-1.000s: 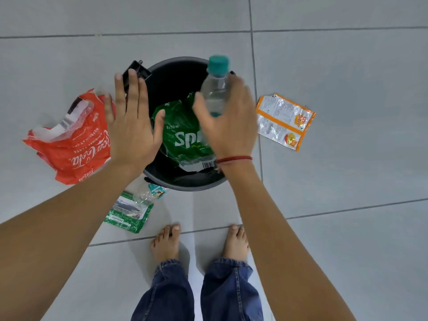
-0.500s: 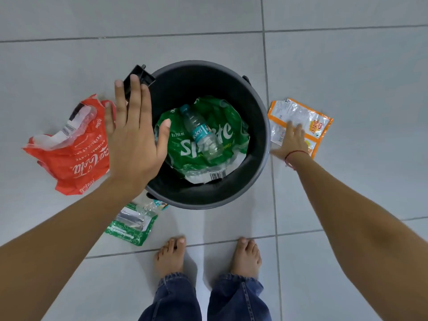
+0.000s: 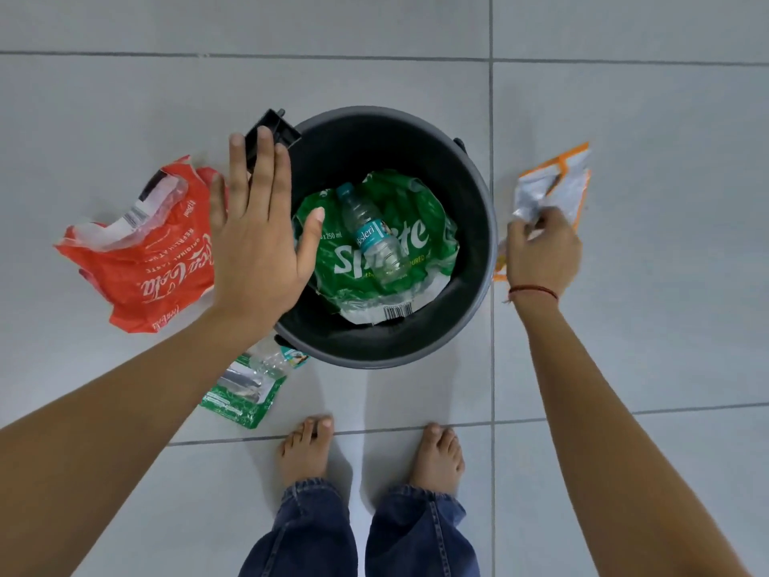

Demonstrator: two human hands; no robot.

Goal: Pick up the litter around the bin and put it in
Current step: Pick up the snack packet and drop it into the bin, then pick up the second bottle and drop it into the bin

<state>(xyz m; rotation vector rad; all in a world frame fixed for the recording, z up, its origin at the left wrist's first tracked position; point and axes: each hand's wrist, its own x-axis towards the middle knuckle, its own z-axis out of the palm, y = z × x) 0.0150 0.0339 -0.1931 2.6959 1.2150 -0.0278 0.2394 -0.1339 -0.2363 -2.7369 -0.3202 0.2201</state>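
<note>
A black round bin [image 3: 474, 193] stands on the tiled floor. Inside it lie a green Sprite wrapper [image 3: 420, 226] and a clear water bottle [image 3: 374, 239] with a teal cap. My right hand [image 3: 541, 251] is right of the bin, fingers closed on an orange and silver snack packet [image 3: 557, 185] that is lifted and crumpled. My left hand [image 3: 258, 231] hovers flat with fingers spread over the bin's left rim, holding nothing. A red Coca-Cola wrapper [image 3: 141, 260] lies left of the bin. A green and clear packet [image 3: 245, 389] lies at its lower left.
A small black box-like piece [image 3: 274, 127] sits against the bin's upper left rim. My bare feet [image 3: 308, 456] and jeans stand just below the bin. Grey floor tiles with dark joints surround everything.
My right hand let the bottle fall into the bin, reached right to the orange packet and now grips and lifts it. My left hand has stayed over the left rim.
</note>
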